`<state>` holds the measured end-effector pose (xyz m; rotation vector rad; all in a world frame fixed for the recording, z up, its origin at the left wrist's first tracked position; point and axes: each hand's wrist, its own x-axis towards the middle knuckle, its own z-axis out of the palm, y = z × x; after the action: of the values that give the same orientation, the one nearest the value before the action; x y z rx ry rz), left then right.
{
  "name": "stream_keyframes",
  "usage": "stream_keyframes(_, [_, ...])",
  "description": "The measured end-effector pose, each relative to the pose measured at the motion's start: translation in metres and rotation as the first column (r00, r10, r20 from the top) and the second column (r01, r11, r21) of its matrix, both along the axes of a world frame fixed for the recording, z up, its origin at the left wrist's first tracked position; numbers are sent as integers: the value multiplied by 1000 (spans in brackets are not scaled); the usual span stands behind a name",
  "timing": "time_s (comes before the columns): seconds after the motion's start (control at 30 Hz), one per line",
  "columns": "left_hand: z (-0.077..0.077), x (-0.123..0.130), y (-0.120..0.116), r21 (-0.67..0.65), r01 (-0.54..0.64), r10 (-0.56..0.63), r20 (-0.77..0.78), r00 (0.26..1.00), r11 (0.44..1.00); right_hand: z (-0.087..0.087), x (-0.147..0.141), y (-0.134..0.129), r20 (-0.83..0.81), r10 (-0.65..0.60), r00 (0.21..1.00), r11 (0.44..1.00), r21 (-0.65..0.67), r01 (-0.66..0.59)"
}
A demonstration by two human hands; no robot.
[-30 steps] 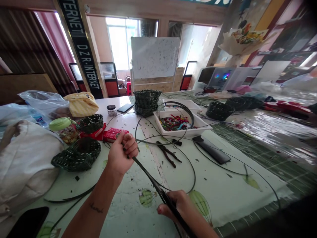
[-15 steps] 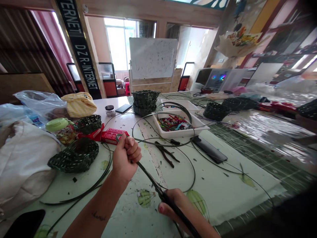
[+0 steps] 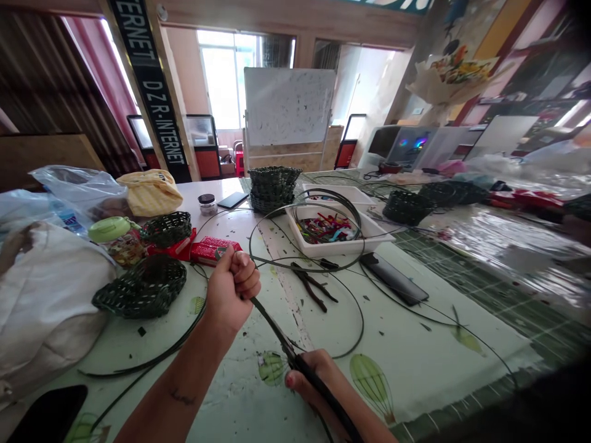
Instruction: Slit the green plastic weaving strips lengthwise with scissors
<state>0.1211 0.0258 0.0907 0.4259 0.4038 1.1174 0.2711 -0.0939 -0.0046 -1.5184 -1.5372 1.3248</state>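
Note:
My left hand (image 3: 234,286) is closed in a fist around a dark green weaving strip (image 3: 264,312). That strip slants down from the fist to the jaws of the dark-handled pliers (image 3: 318,387). Wrapped around the handles is my right hand (image 3: 318,372), at the lower middle. Whether the jaws pinch or cut the strip is too small to tell. Just behind the left fist lies a red packet (image 3: 210,249). A second pair of pliers (image 3: 316,288) rests with its handles spread, beyond the hands.
Loose coiled strips (image 3: 305,267) loop over the table and a white tray (image 3: 332,247) of colourful pieces. Woven baskets (image 3: 143,289) stand left and a woven stack (image 3: 274,191) farther back. A black phone (image 3: 394,279) lies right; a lidded jar (image 3: 113,240) and white bag (image 3: 50,307) sit left.
The pliers and my right hand have shifted slightly left and up along the strip. My left fist has barely moved and keeps its hold. The view has turned a little left.

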Motion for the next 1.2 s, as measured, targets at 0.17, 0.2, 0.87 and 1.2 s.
stream_keyframes(0.17, [-2,0,1,4,-4,4,-7,1000,1000,-3,0,1,-56,-6,998,1000,-5,6])
stream_keyframes(0.2, [-2,0,2,4,-3,3,-6,1000,1000,-4,-1,1,-65,-2,998,1000,5,3])
stream_keyframes(0.87, [1,-3,4,3,59,-59,-45,997,998,-19,-4,0,2,-57,998,988,147,56])
stream_keyframes(1.2, [-1,13,-15,4,83,-82,-67,994,997,2,3,-2,-17,68,998,988,143,-65])
